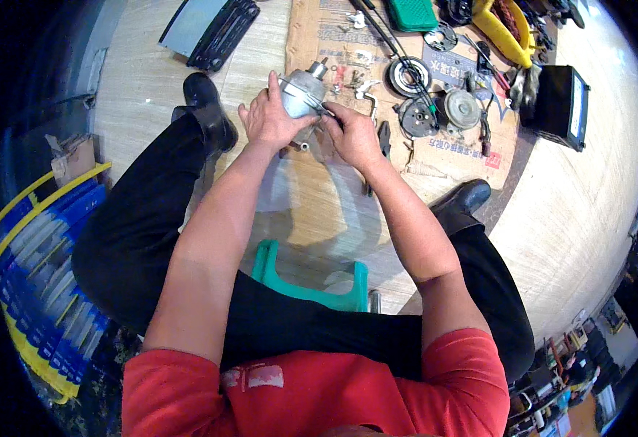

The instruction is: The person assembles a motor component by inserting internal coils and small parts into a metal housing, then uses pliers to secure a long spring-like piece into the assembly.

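A silver metal housing (302, 93) with a short shaft on top stands at the near left edge of a cardboard sheet. My left hand (271, 125) grips its left side, with the index finger stretched upward and the thumb across the front. On the opposite side, the fingers of my right hand (349, 133) are closed in a pinch against the housing's edge. A small dark piece shows at those fingertips, too hidden to name. Just right of my right hand lie dark-handled pliers (384, 138). A bent metal crank-like piece (370, 95) rests beyond them.
Cardboard (435, 166) bears a pulley ring (409, 76), a round slotted plate (418, 117), a round metal part (461, 108) and a yellow container (504, 33). A black box (560, 108) stands right. Below my arms is a green stool (311, 297); a blue-yellow rack (49, 247) stands left.
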Demonstrator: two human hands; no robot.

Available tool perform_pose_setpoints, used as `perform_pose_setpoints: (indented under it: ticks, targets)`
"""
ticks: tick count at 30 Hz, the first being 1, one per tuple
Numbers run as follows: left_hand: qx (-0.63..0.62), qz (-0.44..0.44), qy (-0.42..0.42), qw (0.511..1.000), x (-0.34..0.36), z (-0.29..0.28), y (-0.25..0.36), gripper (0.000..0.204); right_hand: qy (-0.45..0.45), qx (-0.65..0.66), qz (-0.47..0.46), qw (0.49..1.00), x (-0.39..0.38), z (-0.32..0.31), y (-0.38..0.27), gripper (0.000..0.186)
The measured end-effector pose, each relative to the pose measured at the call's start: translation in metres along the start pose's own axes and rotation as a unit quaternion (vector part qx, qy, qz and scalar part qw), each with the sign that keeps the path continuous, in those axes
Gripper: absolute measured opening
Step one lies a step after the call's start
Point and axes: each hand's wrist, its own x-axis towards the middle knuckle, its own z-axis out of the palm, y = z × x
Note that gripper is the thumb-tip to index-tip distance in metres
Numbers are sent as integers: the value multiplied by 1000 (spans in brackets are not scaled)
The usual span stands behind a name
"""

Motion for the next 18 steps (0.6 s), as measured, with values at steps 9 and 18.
perform_pose_setpoints:
  ticks: [9,18]
  targets:
    - [33,19,38,999,0,13,-5,105,13,-69,-10,997,15,17,-22,27]
    - [26,37,83,996,2,16,-11,106,2,-92,-1,996,25,18,-25,27]
